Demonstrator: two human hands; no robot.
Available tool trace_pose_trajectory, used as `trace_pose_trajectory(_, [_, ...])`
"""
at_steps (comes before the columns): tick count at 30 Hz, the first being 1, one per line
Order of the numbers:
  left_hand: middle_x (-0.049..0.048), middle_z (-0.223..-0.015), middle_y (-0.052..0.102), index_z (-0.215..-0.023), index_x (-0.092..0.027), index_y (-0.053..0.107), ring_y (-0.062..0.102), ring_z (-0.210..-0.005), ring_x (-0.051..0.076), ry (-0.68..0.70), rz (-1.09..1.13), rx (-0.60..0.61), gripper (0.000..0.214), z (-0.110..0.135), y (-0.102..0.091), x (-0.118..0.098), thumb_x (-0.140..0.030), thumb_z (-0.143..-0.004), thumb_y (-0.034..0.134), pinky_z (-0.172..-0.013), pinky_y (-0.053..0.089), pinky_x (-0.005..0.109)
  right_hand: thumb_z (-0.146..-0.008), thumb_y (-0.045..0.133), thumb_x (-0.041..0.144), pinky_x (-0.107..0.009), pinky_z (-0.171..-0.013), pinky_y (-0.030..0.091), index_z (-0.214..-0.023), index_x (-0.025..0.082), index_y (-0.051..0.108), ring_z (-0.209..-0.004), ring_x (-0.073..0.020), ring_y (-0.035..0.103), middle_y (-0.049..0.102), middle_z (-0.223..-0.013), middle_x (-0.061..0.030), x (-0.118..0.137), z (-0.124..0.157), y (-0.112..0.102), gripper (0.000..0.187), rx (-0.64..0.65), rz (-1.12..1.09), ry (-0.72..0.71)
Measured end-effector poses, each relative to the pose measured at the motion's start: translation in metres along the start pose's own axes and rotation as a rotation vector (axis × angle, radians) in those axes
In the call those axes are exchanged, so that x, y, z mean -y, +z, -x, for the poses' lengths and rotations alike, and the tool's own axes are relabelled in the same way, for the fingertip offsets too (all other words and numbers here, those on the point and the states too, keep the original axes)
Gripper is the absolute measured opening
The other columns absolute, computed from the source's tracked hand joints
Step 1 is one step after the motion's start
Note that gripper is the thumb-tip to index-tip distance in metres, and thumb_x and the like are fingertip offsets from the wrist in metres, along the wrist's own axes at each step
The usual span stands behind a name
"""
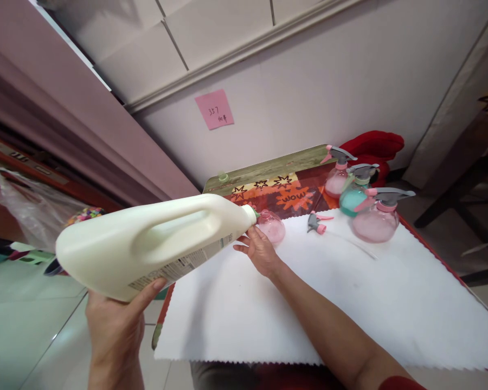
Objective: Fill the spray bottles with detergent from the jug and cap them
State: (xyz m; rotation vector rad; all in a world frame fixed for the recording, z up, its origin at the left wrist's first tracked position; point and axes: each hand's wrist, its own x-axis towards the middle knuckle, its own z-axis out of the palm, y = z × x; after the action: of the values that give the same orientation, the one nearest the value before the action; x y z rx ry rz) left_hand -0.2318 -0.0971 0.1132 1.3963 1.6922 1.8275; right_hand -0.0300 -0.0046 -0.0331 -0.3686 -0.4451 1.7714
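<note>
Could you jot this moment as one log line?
left hand: holds tilted jug; right hand: under jug's mouth, contact unclear; open bottle: at jug's mouth; spray head: on white sheet

Table [258, 174]: green wood-look border; red-orange printed panel lettered WOW, centre of frame.
White sheet [236, 325]: jagged edge; covers the near tabletop, lower centre to lower right.
Open pink bottle [274, 231]: at the sheet's far edge, mid-frame.
Loose spray head [313, 222]: on the sheet, right of centre.
Row at right: I count rear pink sprayer [334, 182], teal sprayer [353, 200], front pink sprayer [376, 224].
Green ring [223, 177]: far border, upper centre.
</note>
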Motion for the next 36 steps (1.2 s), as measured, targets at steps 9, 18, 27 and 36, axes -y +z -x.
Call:
trace_pose_trajectory(9, [0.007, -0.105, 0.074, -0.1, -0.015, 0.074, 0.068, -0.097, 0.021, -0.004, -0.006, 0.01, 0.061, -0.0032, 0.0007, -0.0003, -0.019, -0.044, 0.099, -0.104, 0.054, 0.042, -0.079, 0.079, 0.063, -0.034, -0.081, 0.058, -0.11, 0.03, 0.073, -0.1, -0.0199, 0.068, 0.069, -0.122, -0.0029, 0.0014, 0.001, 0.0014, 0.046, -0.001, 0.0, 0.0])
trace_pose_trajectory(18, [0.0071, -0.107, 0.074, -0.102, -0.016, 0.074, 0.069, -0.1, 0.024, -0.01, -0.016, 0.005, 0.065, -0.0008, 0.0005, -0.003, -0.024, -0.043, 0.099, -0.101, 0.056, 0.04, -0.08, 0.078, 0.062, -0.035, -0.081, 0.057, -0.11, 0.03, 0.072, -0.101, -0.0201, 0.068, 0.07, -0.123, -0.0026, -0.0004, 0.0, -0.0004, 0.044, 0.001, 0.003, 0.002])
trace_pose_trajectory(27, [0.0059, -0.107, 0.075, -0.113, -0.018, 0.074, 0.069, -0.096, 0.021, -0.009, -0.01, 0.006, 0.075, -0.0024, -0.0007, -0.0014, -0.023, -0.042, 0.1, -0.098, 0.057, 0.035, -0.08, 0.078, 0.063, -0.036, -0.082, 0.057, -0.109, 0.03, 0.072, -0.101, -0.0208, 0.068, 0.07, -0.124, -0.0032, -0.0003, -0.0001, -0.0004, 0.045, -0.004, 0.004, 0.0])
trace_pose_trajectory(36, [0.0066, -0.105, 0.074, -0.119, -0.016, 0.072, 0.068, -0.095, 0.022, 0.007, -0.036, 0.023, 0.081, -0.0036, 0.0001, -0.0032, -0.024, -0.043, 0.099, -0.096, 0.058, 0.037, -0.079, 0.079, 0.063, -0.035, -0.082, 0.057, -0.11, 0.03, 0.072, -0.101, -0.02, 0.068, 0.07, -0.122, -0.0026, 0.0025, 0.0011, 0.0015, 0.045, -0.004, -0.003, 0.001])
